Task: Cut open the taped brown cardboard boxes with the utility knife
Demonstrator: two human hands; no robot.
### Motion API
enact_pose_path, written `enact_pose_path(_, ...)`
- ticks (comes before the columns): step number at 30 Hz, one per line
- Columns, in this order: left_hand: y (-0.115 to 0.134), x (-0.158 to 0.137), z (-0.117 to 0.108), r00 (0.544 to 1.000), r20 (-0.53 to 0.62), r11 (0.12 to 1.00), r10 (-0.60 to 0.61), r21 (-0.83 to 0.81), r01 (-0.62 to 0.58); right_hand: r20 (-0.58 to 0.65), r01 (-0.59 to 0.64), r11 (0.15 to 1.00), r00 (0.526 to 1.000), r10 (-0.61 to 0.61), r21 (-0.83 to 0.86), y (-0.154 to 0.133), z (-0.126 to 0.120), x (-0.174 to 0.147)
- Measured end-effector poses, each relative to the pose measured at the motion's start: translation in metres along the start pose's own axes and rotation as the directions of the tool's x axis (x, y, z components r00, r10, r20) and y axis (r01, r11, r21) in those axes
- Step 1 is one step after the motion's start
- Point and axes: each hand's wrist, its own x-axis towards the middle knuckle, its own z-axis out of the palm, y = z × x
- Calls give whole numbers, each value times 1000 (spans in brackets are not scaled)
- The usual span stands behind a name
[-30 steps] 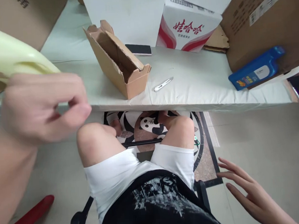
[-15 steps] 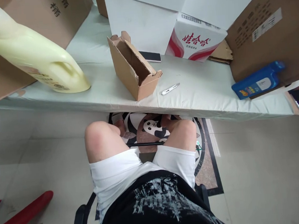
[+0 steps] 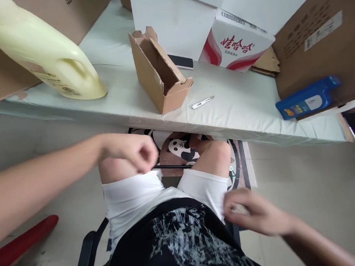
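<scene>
Above my left thigh is my left hand (image 3: 134, 152), loosely curled into a fist with a dark hollow in it; nothing shows in it. My right hand (image 3: 254, 215) is curled beside my right thigh and blurred by motion. A pale patch shows inside its curl, too smeared to name. Both hands are apart from the table. In front of me an open, narrow cardboard box (image 3: 150, 84) stands on the table. To its right lies a white utility knife (image 3: 202, 102), and behind it a dark phone (image 3: 181, 61).
A pale yellow detergent bottle (image 3: 51, 61) stands at the left of the covered table (image 3: 233, 100). At the back is a white and red carton (image 3: 234, 42). A blue bottle (image 3: 308, 98) is beside a large brown carton (image 3: 317, 36) at the right. Red chair parts (image 3: 28, 241) show lower left.
Both hands have come into view from the sides, curled, over and beside my thighs. The view has shifted slightly; the things on the table look unmoved.
</scene>
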Motion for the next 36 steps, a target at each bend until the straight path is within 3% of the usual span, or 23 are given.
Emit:
enact_pose_path(1, 6, 9, 7, 998, 58, 1000, 13, 14, -14, 56, 17, 1000, 998, -18, 16, 0, 13, 39)
enact_pose_path(2, 12, 18, 14, 996, 91, 999, 23, 22, -25, 189, 60, 996, 979, -71, 67, -2, 28, 78)
enact_pose_path(4, 20, 38, 24, 987, 158, 998, 37, 45, -44, 255, 66, 978, 960, -116, 197, -12, 63, 143)
enact_pose_path(7, 26, 65, 34, 960, 272, 994, 64, 71, -86, 365, -17, 926, 922, -132, 378, -30, 119, 203)
enact_pose_path(9, 27, 80, 39, 933, 348, 990, 89, 75, -122, 525, -92, 845, 818, -237, 526, -38, 148, 223)
enact_pose_path(11, 26, 89, 40, 913, 392, 987, 112, 64, -148, 673, -172, 824, 677, -299, 539, -41, 165, 238)
enact_pose_path(12, 25, 92, 39, 908, 401, 987, 119, 55, -154, 711, -183, 828, 627, -317, 531, -40, 168, 245)
enact_pose_path(13, 24, 94, 38, 908, 401, 987, 123, 45, -154, 738, -190, 849, 607, -294, 494, -38, 167, 251)
enact_pose_path(14, 22, 96, 36, 910, 396, 988, 124, 32, -149, 682, -153, 842, 668, -298, 518, -34, 163, 257)
enact_pose_path(16, 17, 96, 31, 923, 364, 991, 125, -4, -133, 441, -3, 842, 853, -279, 539, -24, 150, 266)
enact_pose_path(18, 13, 92, 25, 948, 289, 991, 135, -60, -123, 167, 149, 852, 950, -265, 502, -11, 132, 266)
enact_pose_path(22, 3, 58, 4, 988, -38, 968, 152, -196, -157, -96, 296, 881, 955, -281, 368, 13, 86, 235)
enact_pose_path(24, -10, 32, -13, 952, -287, 949, 109, -255, -186, -230, 356, 889, 927, -296, 289, 19, 51, 211)
enact_pose_path(25, -19, 21, -24, 903, -424, 940, 71, -274, -203, -294, 384, 891, 904, -310, 242, 19, 31, 200)
enact_pose_path(26, -31, 12, -35, 818, -575, 933, 17, -286, -220, -387, 409, 894, 866, -316, 185, 18, 9, 191)
enact_pose_path(27, -44, 7, -49, 697, -715, 927, -47, -292, -237, -480, 434, 893, 813, -330, 120, 15, -14, 186)
enact_pose_path(29, -75, 12, -78, 372, -915, 915, -157, -276, -294, -641, 487, 873, 671, -372, 2, 3, -59, 186)
enact_pose_path(30, -91, 21, -93, 215, -958, 910, -190, -254, -328, -709, 512, 857, 586, -393, -51, -5, -80, 190)
enact_pose_path(31, -106, 33, -108, 115, -968, 904, -222, -249, -348, -752, 538, 834, 500, -429, -119, -14, -100, 197)
enact_pose_path(33, -131, 61, -135, -32, -920, 828, -391, -336, -449, -755, 550, 768, 337, -563, -328, -34, -130, 212)
enact_pose_path(34, -141, 74, -145, -31, -909, 812, -415, -355, -463, -704, 536, 725, 302, -643, -433, -44, -140, 219)
enact_pose_path(35, -148, 86, -153, -12, -889, 777, -458, -394, -490, -640, 512, 686, 301, -707, -517, -54, -147, 224)
enact_pose_path(36, -154, 95, -159, 40, -875, 745, -483, -434, -506, -569, 484, 658, 340, -749, -577, -62, -152, 228)
